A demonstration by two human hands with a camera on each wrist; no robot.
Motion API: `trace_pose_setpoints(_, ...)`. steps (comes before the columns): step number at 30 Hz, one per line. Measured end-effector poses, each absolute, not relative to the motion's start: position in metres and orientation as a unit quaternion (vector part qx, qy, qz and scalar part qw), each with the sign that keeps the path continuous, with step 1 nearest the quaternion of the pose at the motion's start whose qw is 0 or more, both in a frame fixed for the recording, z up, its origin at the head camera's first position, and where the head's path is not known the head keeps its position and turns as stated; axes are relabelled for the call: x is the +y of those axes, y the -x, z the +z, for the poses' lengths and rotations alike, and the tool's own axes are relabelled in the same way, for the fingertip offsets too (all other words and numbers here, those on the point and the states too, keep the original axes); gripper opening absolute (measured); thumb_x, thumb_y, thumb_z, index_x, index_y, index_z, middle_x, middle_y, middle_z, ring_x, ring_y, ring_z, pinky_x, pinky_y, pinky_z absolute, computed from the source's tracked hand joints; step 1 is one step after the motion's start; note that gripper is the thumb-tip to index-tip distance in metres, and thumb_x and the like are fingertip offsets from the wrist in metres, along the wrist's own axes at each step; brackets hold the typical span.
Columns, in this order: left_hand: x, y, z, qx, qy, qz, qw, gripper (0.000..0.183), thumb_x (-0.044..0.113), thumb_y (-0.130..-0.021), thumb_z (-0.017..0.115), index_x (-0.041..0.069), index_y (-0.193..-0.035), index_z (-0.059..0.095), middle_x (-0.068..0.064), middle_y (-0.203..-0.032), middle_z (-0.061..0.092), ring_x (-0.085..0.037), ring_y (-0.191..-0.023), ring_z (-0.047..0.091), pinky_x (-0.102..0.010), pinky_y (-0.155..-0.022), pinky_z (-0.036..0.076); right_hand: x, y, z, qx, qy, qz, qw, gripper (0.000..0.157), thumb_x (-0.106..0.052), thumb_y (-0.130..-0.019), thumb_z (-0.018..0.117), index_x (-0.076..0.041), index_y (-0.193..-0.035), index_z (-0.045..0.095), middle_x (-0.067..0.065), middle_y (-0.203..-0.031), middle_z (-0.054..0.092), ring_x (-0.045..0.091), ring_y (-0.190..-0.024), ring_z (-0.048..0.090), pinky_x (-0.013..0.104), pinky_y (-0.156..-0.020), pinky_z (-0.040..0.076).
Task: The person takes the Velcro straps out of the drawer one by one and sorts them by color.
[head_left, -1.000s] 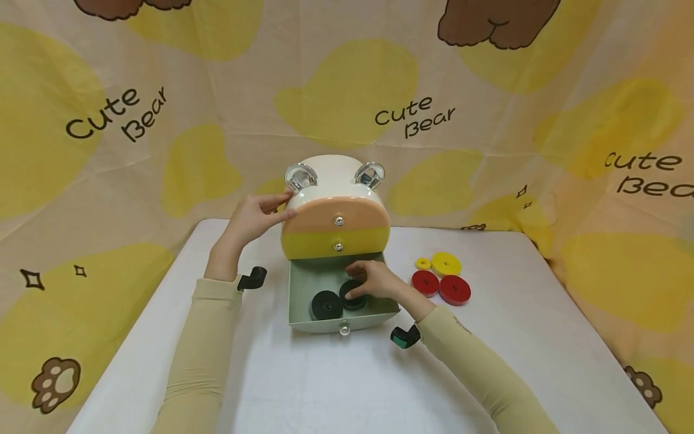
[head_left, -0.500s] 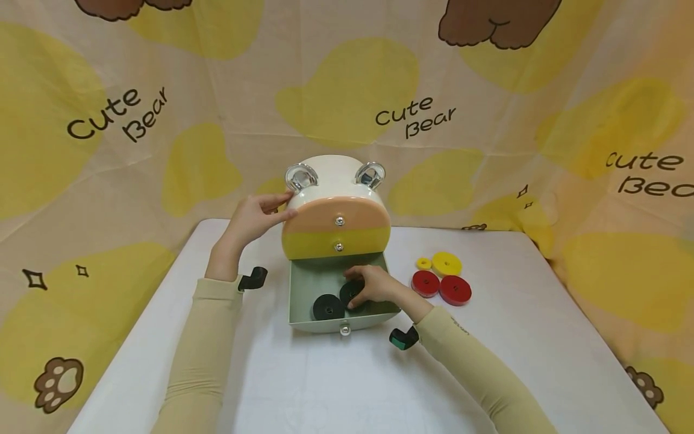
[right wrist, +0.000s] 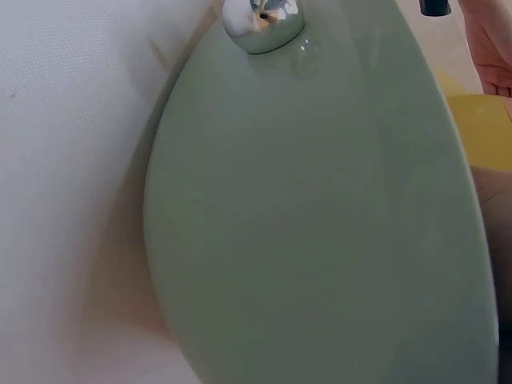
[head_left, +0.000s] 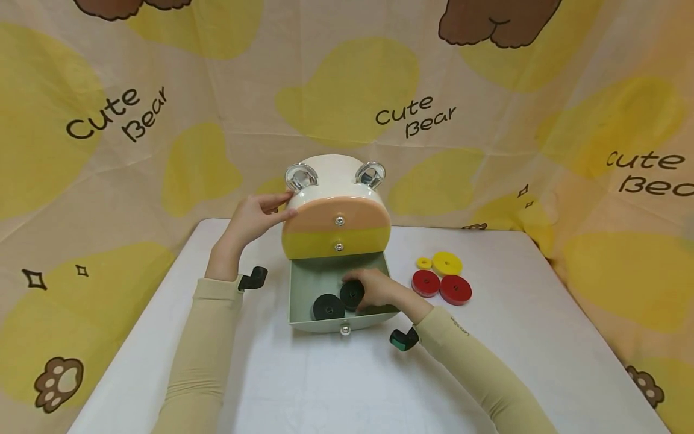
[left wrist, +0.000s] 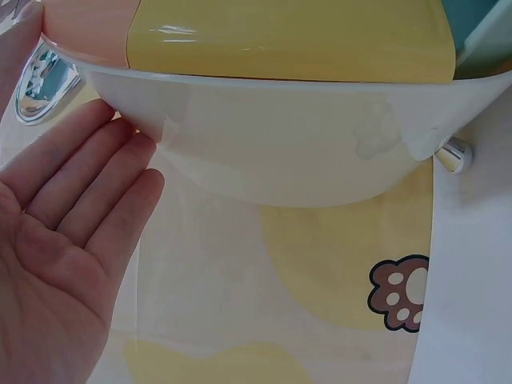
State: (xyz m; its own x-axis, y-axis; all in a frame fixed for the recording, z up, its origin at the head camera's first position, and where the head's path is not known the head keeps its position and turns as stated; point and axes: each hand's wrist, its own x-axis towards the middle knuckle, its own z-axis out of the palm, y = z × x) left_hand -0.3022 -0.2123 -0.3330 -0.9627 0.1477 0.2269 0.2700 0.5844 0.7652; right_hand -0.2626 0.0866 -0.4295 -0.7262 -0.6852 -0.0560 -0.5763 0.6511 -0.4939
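Observation:
In the head view a small white cabinet (head_left: pixel 331 169) has orange and yellow drawer fronts above a pulled-out green drawer (head_left: pixel 303 277). My left hand (head_left: pixel 249 224) rests against its left side, thumb at the orange front's edge. Its fingers (left wrist: pixel 92 180) look straight in the left wrist view. Inside the drawer, my right hand (head_left: pixel 382 288) holds thumb and fingers around the right side of a black disc (head_left: pixel 352 294). A second black disc (head_left: pixel 328 307) lies to its left. The drawer front (right wrist: pixel 312 216) hides most of that hand in the right wrist view.
Right of the cabinet, two red discs (head_left: pixel 455 290) and two yellow discs (head_left: pixel 447 264) lie on the white table (head_left: pixel 303 386). Silver ear-shaped pieces (head_left: pixel 370 175) stick out on the cabinet's top. A printed curtain (head_left: pixel 336 90) hangs behind.
My right thumb has slid off the top of the black disc to its near right edge, so more of the disc shows. My left hand has stayed in place.

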Motion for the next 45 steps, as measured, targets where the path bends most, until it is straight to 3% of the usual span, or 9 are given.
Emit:
trace_pose_setpoints(19, -0.212, 0.303, -0.332, -0.887, 0.120, -0.440, 0.069, 0.065, 0.060, -0.073, 0.071, 0.029, -0.129, 0.061, 0.002, -0.135, 0.057, -0.028, -0.120, 0.057, -0.045, -0.098, 0.047, 0.094, 0.262, -0.415, 0.913, 0.305, -0.241, 0.122, 0.059, -0.014, -0.066, 0.087, -0.007, -0.120, 0.064, 0.010, -0.118, 0.064, 0.024, -0.104, 0.057, 0.039, -0.094, 0.049)
trace_pose_setpoints(25, -0.213, 0.303, -0.333, -0.886, 0.121, -0.442, 0.073, 0.063, 0.059, -0.073, 0.072, 0.029, -0.128, 0.061, 0.003, -0.134, 0.057, -0.027, -0.119, 0.057, -0.044, -0.099, 0.047, 0.101, 0.260, -0.408, 0.911, 0.297, -0.254, 0.129, 0.059, -0.021, -0.068, 0.086, -0.010, -0.121, 0.063, 0.008, -0.123, 0.063, 0.023, -0.109, 0.056, 0.039, -0.097, 0.048)
trace_pose_setpoints(33, -0.212, 0.303, -0.333, -0.883, 0.121, -0.449, 0.070, 0.063, 0.057, -0.074, 0.073, 0.027, -0.128, 0.061, 0.002, -0.134, 0.057, -0.027, -0.118, 0.058, -0.044, -0.098, 0.048, 0.112, 0.255, -0.402, 0.905, 0.273, -0.299, 0.131, 0.062, -0.029, -0.068, 0.086, -0.015, -0.123, 0.063, 0.004, -0.124, 0.062, 0.020, -0.098, 0.058, 0.033, -0.086, 0.053)
trace_pose_setpoints(39, -0.211, 0.302, -0.332, -0.881, 0.118, -0.454, 0.067, 0.063, 0.056, -0.073, 0.073, 0.028, -0.128, 0.061, 0.003, -0.134, 0.057, -0.027, -0.119, 0.058, -0.044, -0.098, 0.048, 0.123, 0.252, -0.398, 0.902, 0.254, -0.327, 0.122, 0.058, -0.032, -0.069, 0.086, -0.019, -0.121, 0.064, 0.001, -0.115, 0.063, 0.021, -0.093, 0.057, 0.028, -0.078, 0.053)
trace_pose_setpoints(45, -0.211, 0.303, -0.333, -0.882, 0.119, -0.451, 0.070, 0.062, 0.057, -0.073, 0.073, 0.029, -0.128, 0.062, 0.003, -0.134, 0.058, -0.026, -0.118, 0.058, -0.044, -0.097, 0.048, 0.135, 0.249, -0.393, 0.902, 0.229, -0.346, 0.121, 0.060, -0.034, -0.069, 0.085, -0.020, -0.123, 0.063, 0.001, -0.113, 0.063, 0.021, -0.097, 0.057, 0.028, -0.077, 0.054)
